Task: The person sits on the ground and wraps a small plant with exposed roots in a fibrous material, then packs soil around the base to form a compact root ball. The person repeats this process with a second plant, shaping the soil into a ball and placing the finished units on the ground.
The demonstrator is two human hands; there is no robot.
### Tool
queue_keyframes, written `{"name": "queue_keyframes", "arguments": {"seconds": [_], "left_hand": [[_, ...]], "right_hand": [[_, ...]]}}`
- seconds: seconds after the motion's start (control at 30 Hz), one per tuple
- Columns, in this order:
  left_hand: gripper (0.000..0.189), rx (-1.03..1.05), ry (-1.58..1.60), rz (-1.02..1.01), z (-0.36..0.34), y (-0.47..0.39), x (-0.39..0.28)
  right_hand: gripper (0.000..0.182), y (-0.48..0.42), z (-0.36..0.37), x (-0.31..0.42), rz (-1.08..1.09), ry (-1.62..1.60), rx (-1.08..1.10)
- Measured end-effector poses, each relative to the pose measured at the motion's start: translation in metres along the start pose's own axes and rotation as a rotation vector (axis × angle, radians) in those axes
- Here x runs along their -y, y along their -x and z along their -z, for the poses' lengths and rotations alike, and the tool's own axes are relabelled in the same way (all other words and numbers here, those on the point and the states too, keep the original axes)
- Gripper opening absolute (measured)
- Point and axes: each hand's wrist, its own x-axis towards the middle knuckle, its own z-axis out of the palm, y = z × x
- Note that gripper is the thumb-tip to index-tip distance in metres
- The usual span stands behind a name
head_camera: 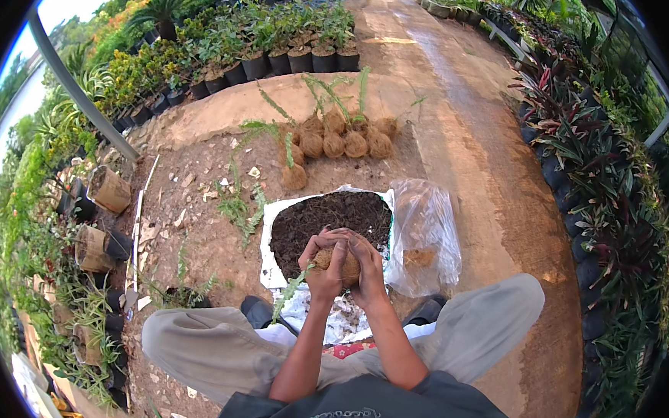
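Note:
Between my two palms sits a round ball of brown coconut fibre (347,267), with a green fern frond (290,293) hanging out on its left side. My left hand (324,263) cups it from the left and my right hand (369,268) from the right, fingertips meeting over the top. Beneath and beyond them lies an opened white sack (269,245) of dark soil (322,214). A clear plastic bag (428,226) with some loose fibre (419,257) rests against the sack's right side. Beyond the sack stand several fibre-wrapped balls (334,143), some with fern fronds.
Loose fern plants (237,206) lie on the stony soil at the left. Rows of potted plants (300,60) line the far left, and red-green plants (574,143) border the paved path (486,178) at the right. A metal pole (77,90) leans at upper left.

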Motion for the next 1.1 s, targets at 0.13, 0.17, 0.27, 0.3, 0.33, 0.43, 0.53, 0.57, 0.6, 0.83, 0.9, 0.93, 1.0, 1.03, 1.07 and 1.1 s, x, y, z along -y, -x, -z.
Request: {"name": "queue_keyframes", "arguments": {"seconds": [0.13, 0.17, 0.27, 0.3, 0.33, 0.43, 0.53, 0.57, 0.6, 0.83, 0.9, 0.93, 1.0, 1.03, 1.07, 1.1], "left_hand": [[0.016, -0.272, 0.278, 0.38, -0.031, 0.006, -0.03], [0.016, -0.304, 0.385, 0.489, -0.033, 0.005, -0.034], [0.014, -0.372, 0.423, 0.514, -0.024, 0.008, -0.017], [0.015, -0.365, 0.412, 0.468, -0.021, 0.009, -0.015], [0.015, -0.388, 0.46, 0.461, -0.021, 0.007, -0.012], [0.02, -0.321, 0.499, 0.499, -0.014, 0.007, -0.001], [0.021, -0.23, 0.547, 0.425, -0.007, 0.005, 0.004], [0.022, -0.169, 0.476, 0.348, -0.002, 0.003, 0.005], [0.022, -0.108, 0.405, 0.269, 0.003, -0.001, 0.005], [0.012, -0.176, 0.36, 0.306, -0.01, 0.004, -0.008], [0.013, -0.353, 0.385, 0.43, -0.029, 0.004, -0.018], [0.018, -0.369, 0.449, 0.515, -0.031, 0.006, -0.018], [0.017, -0.337, 0.446, 0.59, -0.024, 0.007, -0.017], [0.016, -0.32, 0.447, 0.629, -0.021, 0.007, -0.015], [0.012, -0.32, 0.451, 0.577, -0.021, 0.009, -0.008], [0.012, -0.319, 0.466, 0.579, -0.018, 0.009, -0.003]], "right_hand": [[0.047, -0.002, 0.006, -0.005, 0.146, 0.049, -0.115], [0.047, -0.002, 0.007, -0.007, 0.229, 0.154, -0.11], [0.046, 0.002, 0.0, -0.012, 0.418, 0.351, -0.101], [0.047, 0.003, 0.0, -0.014, 0.431, 0.372, -0.104], [0.048, 0.004, 0.001, -0.015, 0.443, 0.394, -0.107], [0.05, 0.006, 0.002, -0.024, 0.491, 0.419, -0.148], [0.052, 0.005, -0.005, -0.017, 0.524, 0.355, -0.117], [0.053, 0.004, -0.008, -0.013, 0.531, 0.322, -0.092], [0.053, 0.005, -0.008, -0.011, 0.412, 0.255, -0.08], [0.042, 0.0, -0.002, -0.007, 0.04, 0.011, -0.137], [0.036, 0.0, 0.001, -0.011, 0.206, 0.174, -0.192], [0.036, 0.001, 0.001, -0.012, 0.306, 0.311, -0.208], [0.032, 0.005, -0.001, -0.012, 0.41, 0.407, -0.214], [0.032, 0.005, -0.001, -0.014, 0.447, 0.423, -0.206], [0.032, 0.004, 0.001, -0.017, 0.483, 0.44, -0.198], [0.032, 0.004, -0.001, -0.019, 0.515, 0.449, -0.188]]}}
